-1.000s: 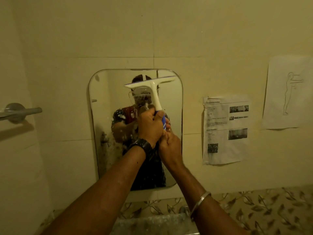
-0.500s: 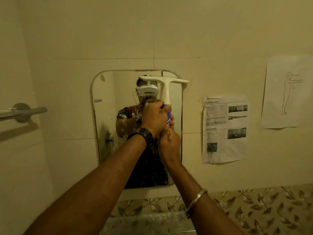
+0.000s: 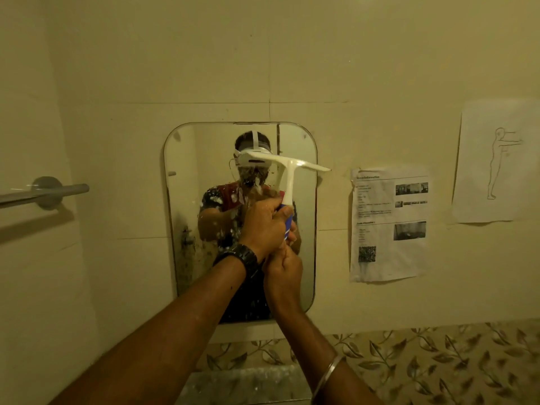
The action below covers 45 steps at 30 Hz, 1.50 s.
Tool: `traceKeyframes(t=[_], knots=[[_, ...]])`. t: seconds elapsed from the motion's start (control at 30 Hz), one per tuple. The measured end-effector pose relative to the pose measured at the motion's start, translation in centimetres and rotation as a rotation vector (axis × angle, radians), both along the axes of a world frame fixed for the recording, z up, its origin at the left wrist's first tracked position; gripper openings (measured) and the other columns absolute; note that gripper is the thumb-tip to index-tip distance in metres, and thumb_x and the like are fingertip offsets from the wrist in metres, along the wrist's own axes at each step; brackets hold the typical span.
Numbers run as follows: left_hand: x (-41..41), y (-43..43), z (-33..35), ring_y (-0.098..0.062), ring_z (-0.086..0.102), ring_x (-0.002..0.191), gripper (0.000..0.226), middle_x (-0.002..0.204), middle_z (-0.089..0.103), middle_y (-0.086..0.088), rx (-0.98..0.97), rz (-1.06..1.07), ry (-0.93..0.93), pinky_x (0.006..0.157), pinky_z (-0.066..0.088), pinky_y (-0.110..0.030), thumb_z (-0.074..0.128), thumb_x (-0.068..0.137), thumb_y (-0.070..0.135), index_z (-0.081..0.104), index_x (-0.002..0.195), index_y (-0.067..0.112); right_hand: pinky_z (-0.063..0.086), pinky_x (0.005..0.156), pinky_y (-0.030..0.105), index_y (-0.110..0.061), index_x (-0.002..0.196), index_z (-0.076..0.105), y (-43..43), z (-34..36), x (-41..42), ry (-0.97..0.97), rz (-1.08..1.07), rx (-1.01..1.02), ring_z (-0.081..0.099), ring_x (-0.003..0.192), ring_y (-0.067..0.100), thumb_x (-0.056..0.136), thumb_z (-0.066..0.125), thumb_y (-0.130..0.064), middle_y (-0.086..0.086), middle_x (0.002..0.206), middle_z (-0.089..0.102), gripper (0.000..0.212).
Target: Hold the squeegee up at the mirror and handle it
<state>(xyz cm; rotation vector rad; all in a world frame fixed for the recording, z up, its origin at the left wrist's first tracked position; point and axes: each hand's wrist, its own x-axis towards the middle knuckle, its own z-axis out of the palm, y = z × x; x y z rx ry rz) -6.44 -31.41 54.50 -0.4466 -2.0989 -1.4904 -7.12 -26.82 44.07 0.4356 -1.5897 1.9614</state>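
A white squeegee point(image 3: 289, 171) with a blue-and-white handle is pressed against a wall mirror point(image 3: 193, 217), its blade tilted down to the right and reaching past the mirror's right edge. My left hand point(image 3: 267, 226), with a black watch on its wrist, grips the handle high up. My right hand point(image 3: 283, 268), a metal bangle on that arm, grips the bottom of the handle just beneath the left one. White foam spots and streaks cover the glass in the middle and lower left. The mirror reflects a person wearing a white headset.
A grey towel bar point(image 3: 43, 194) juts from the left wall. Two paper sheets hang right of the mirror: a printed one point(image 3: 388, 223) and one with a figure drawing point(image 3: 496, 162). A leaf-patterned tile band point(image 3: 423, 361) runs below, and a grey ledge point(image 3: 248, 384) lies beneath the arms.
The squeegee has slid right and downward across the mirror, and its blade now tilts down to the right. Both hands kept their grip and moved with it.
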Motion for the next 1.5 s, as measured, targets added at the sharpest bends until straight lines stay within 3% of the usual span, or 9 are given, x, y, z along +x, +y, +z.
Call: traceKeyframes(t=[0.13, 0.27, 0.47, 0.7, 0.97, 1.1, 1.2, 1.37, 1.5], knots=[[-0.7, 0.6, 2.3, -0.025, 0.073, 0.073, 0.019, 0.09, 0.072, -0.014, -0.047, 0.051, 0.039, 0.061, 0.064, -0.029, 0.058, 0.105, 0.022, 0.067, 0.102, 0.005, 0.052, 0.056, 0.033, -0.027, 0.083, 0.063, 0.4, 2.5, -0.4, 0.062, -0.022, -0.018, 0.062, 0.062, 0.016, 0.112, 0.038, -0.023, 0.011, 0.074, 0.067, 0.038], [-1.2, 0.1, 1.1, -0.024, 0.072, 0.069, 0.016, 0.086, 0.072, -0.015, -0.044, 0.077, 0.013, 0.058, 0.064, -0.03, 0.058, 0.104, 0.019, 0.067, 0.097, 0.008, 0.047, 0.053, 0.03, -0.013, 0.079, 0.063, -0.3, 0.8, -2.0, -0.011, -0.022, 0.019, 0.057, 0.056, 0.014, 0.111, 0.04, -0.022, 0.003, 0.066, 0.063, 0.041], [-1.1, -1.7, -3.0, -0.026, 0.074, 0.071, 0.011, 0.087, 0.072, -0.016, 0.021, 0.059, -0.078, 0.063, 0.065, -0.033, 0.059, 0.104, 0.018, 0.066, 0.099, 0.012, 0.042, 0.05, 0.024, -0.013, 0.074, 0.061, -1.8, -3.1, -1.5, -0.073, -0.023, 0.065, 0.053, 0.053, 0.009, 0.11, 0.042, -0.019, -0.001, 0.062, 0.06, 0.04], [-0.1, -2.1, -2.6, -0.025, 0.073, 0.071, 0.017, 0.087, 0.073, -0.015, 0.064, -0.002, -0.027, 0.069, 0.065, -0.041, 0.058, 0.104, 0.022, 0.066, 0.105, 0.007, 0.049, 0.055, 0.021, -0.017, 0.081, 0.063, -1.4, -2.2, 0.1, 0.015, 0.0, 0.068, 0.06, 0.059, 0.007, 0.111, 0.041, -0.025, -0.005, 0.067, 0.064, 0.037], [-1.4, -0.7, 2.9, -0.019, 0.072, 0.069, 0.021, 0.089, 0.072, -0.014, 0.052, 0.029, 0.037, 0.06, 0.061, -0.028, 0.058, 0.104, 0.021, 0.066, 0.107, 0.002, 0.056, 0.062, 0.054, -0.018, 0.084, 0.063, 0.0, 3.6, -1.7, 0.156, -0.065, 0.076, 0.063, 0.069, 0.034, 0.111, 0.041, -0.02, 0.005, 0.084, 0.067, 0.035], [-1.7, -0.9, 0.6, -0.021, 0.07, 0.065, 0.015, 0.087, 0.071, -0.016, 0.094, 0.036, -0.009, 0.058, 0.062, -0.03, 0.058, 0.104, 0.017, 0.065, 0.099, 0.006, 0.054, 0.056, 0.044, -0.027, 0.078, 0.061, -0.4, 0.9, -2.5, 0.054, -0.042, 0.109, 0.061, 0.062, 0.026, 0.111, 0.041, -0.022, 0.003, 0.073, 0.066, 0.038], [-1.7, -1.6, -2.7, -0.024, 0.071, 0.067, 0.014, 0.086, 0.071, -0.018, 0.101, 0.064, -0.042, 0.06, 0.064, -0.032, 0.059, 0.104, 0.017, 0.065, 0.097, 0.007, 0.044, 0.051, 0.03, -0.018, 0.072, 0.058, -1.1, -2.7, -2.9, -0.043, -0.023, 0.137, 0.054, 0.053, 0.013, 0.109, 0.042, -0.021, 0.0, 0.062, 0.06, 0.04], [-1.2, -2.4, -5.9, -0.026, 0.073, 0.071, 0.012, 0.084, 0.072, -0.016, 0.102, 0.056, -0.077, 0.065, 0.065, -0.037, 0.059, 0.104, 0.018, 0.065, 0.099, 0.009, 0.046, 0.053, 0.03, -0.022, 0.072, 0.059, -1.9, -5.6, -1.6, -0.067, -0.024, 0.127, 0.056, 0.055, 0.01, 0.109, 0.042, -0.02, -0.004, 0.063, 0.061, 0.041], [-0.2, -2.2, -3.4, -0.024, 0.074, 0.073, 0.016, 0.088, 0.073, -0.014, 0.105, 0.042, -0.01, 0.067, 0.065, -0.038, 0.058, 0.104, 0.023, 0.066, 0.104, 0.01, 0.051, 0.056, 0.025, -0.013, 0.082, 0.064, -1.2, -3.0, -1.1, -0.002, 0.012, 0.105, 0.063, 0.062, 0.012, 0.111, 0.042, -0.019, -0.002, 0.07, 0.067, 0.036]])
